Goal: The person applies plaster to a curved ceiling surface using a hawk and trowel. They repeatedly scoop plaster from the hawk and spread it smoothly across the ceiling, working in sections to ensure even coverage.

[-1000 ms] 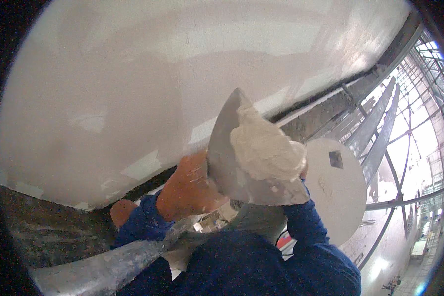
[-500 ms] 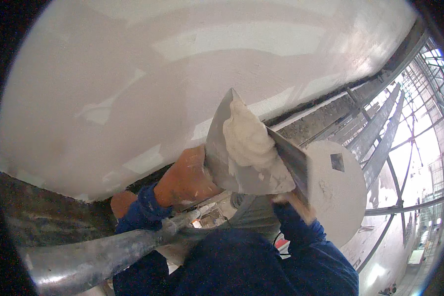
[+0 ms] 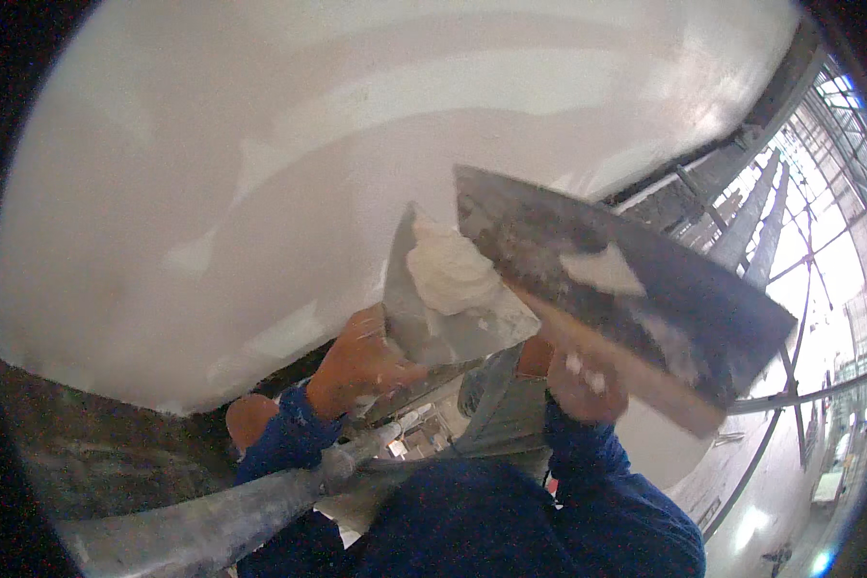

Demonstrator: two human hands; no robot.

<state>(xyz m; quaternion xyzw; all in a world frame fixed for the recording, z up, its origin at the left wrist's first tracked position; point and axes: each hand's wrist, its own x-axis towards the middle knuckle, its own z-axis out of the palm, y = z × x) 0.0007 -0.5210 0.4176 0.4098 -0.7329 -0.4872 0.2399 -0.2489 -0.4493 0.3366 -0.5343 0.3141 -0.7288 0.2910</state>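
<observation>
Fingers of the left hand (image 3: pixel 352 364) clamp a small metal plate (image 3: pixel 462 337) by its lower left side, some of them hidden behind it, while those of the right hand (image 3: pixel 588 385) close on the wooden strip (image 3: pixel 636 371) of a broad trowel (image 3: pixel 655 275), as seen from the head camera. A mound of pale paste (image 3: pixel 450 270) sits on the plate, held up before a smooth, pale wall (image 3: pixel 193 144). Just to the right hangs the trowel, one end beside the paste; whether the two touch cannot be told. Working paste between plate and trowel appears to be the step in hand, and the next move seems to call for a steady plate, a firm hold on the strip and a well-guided trowel edge. The plate's sharp corner points up and slightly left, toward the wall, its long axis slanting down to the lower right. Longer and darker, the trowel lies aslant, its long axis running from upper left, by the paste, to lower right, with the strip along its lower edge and its smeared broad face toward the camera. A metal pipe (image 3: pixel 193 515) crosses the lower left.
</observation>
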